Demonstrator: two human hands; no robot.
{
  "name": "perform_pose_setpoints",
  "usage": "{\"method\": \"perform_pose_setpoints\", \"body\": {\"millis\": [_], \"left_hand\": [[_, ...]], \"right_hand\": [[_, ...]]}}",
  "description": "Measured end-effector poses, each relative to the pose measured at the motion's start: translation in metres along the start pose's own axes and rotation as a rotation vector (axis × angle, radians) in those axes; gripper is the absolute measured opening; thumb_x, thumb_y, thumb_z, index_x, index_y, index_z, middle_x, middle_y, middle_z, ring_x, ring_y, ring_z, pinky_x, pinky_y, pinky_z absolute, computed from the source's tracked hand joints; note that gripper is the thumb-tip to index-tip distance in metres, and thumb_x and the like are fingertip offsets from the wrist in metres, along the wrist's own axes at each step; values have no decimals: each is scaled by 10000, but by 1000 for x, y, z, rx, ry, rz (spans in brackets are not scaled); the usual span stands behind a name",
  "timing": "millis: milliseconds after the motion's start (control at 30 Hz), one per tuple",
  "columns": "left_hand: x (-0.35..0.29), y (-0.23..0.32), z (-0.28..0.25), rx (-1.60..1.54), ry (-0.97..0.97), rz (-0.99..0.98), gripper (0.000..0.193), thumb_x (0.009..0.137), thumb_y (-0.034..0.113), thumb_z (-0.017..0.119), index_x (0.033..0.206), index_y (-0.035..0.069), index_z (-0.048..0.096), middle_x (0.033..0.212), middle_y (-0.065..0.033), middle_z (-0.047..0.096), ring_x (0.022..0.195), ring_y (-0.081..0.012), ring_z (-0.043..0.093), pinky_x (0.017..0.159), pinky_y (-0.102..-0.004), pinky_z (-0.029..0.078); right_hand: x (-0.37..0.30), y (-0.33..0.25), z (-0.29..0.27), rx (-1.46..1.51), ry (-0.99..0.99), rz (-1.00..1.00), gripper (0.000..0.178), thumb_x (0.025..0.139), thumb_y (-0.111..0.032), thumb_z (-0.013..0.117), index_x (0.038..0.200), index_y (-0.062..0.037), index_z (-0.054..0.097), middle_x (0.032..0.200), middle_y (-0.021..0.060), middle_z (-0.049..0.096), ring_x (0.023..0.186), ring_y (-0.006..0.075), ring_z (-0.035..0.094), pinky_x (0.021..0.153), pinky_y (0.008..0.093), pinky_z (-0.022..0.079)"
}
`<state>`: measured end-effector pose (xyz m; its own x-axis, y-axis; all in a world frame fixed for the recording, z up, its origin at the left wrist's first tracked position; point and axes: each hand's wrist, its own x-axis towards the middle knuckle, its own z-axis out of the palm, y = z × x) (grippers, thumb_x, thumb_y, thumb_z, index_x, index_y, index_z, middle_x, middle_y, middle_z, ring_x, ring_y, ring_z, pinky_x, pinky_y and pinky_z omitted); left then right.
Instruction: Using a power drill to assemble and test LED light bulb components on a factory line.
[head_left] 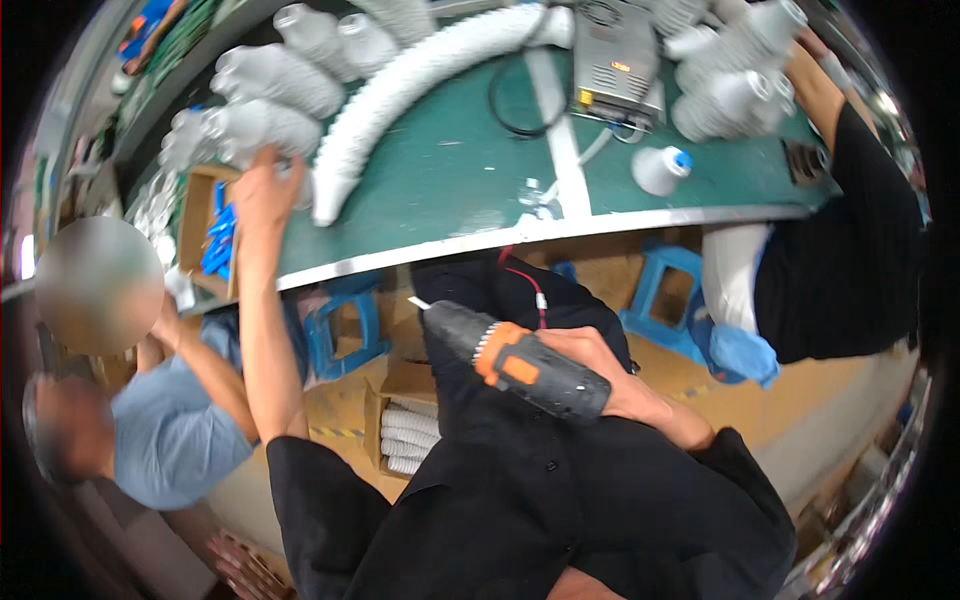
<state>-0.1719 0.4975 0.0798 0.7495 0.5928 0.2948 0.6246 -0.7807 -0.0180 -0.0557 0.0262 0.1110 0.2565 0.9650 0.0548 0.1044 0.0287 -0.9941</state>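
My left hand (264, 195) reaches far forward to the left part of the green workbench (440, 160). Its fingers are curled round a white cone-shaped part (301, 190) at the near end of a stack of white cones (265, 130); the hand partly covers it. Just left of the wrist stands a cardboard box (195, 215) with small blue parts (219, 240) inside. My right hand (590, 362) is wrapped round a black and orange cordless drill (520, 362), held in front of my body, its tip pointing up and left.
A long curved row of nested white cones (385, 98) lies across the bench. A metal power supply box (617, 65) and a single white cone with a blue tip (660, 170) are right of it. Co-workers sit on both sides; blue stools (345, 335) stand below.
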Motion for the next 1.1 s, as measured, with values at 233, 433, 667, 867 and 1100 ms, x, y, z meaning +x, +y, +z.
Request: {"method": "perform_pose_setpoints", "body": {"millis": [233, 433, 667, 867, 1100], "left_hand": [[-29, 58, -44, -348, 348, -63, 253, 911, 283, 718, 1027, 63, 674, 842, -79, 703, 748, -222, 689, 678, -361, 527], [-63, 110, -15, -317, 179, -99, 673, 831, 400, 793, 1286, 2, 496, 1142, -179, 632, 1033, -312, 645, 878, -409, 512], [-58, 114, 13, -388, 258, -144, 616, 815, 327, 797, 1234, -12, 498, 1156, -228, 607, 1059, -411, 611, 884, -457, 493], [-79, 109, -7, -304, 128, -138, 568, 840, 232, 690, 1331, 29, 490, 1129, -204, 601, 1022, -401, 618, 872, -474, 508], [-141, 104, -37, -521, 55, -527, 420, 959, 255, 536, 1332, 63, 527, 954, -197, 697, 807, -355, 680, 730, -431, 539]], "right_hand": [[-5, 2, 3, -97, 51, 6, 236, 755, -101, 736, 923, 24, 625, 805, 159, 636, 724, 360, 663, 632, 380, 511], [-4, -3, 4, -88, 42, -19, 242, 742, -89, 737, 917, 31, 622, 817, 149, 647, 717, 349, 664, 627, 370, 514], [-9, 3, 9, -124, 3, -41, 225, 739, -91, 725, 887, 33, 609, 778, 148, 613, 672, 351, 637, 602, 381, 502], [-11, 4, 11, -145, 21, -39, 235, 735, -98, 727, 888, 37, 610, 763, 153, 605, 673, 364, 630, 606, 386, 498], [-7, -5, 12, -231, 29, -52, 245, 753, -72, 719, 954, 43, 638, 820, 166, 641, 729, 365, 661, 640, 370, 511]]}}
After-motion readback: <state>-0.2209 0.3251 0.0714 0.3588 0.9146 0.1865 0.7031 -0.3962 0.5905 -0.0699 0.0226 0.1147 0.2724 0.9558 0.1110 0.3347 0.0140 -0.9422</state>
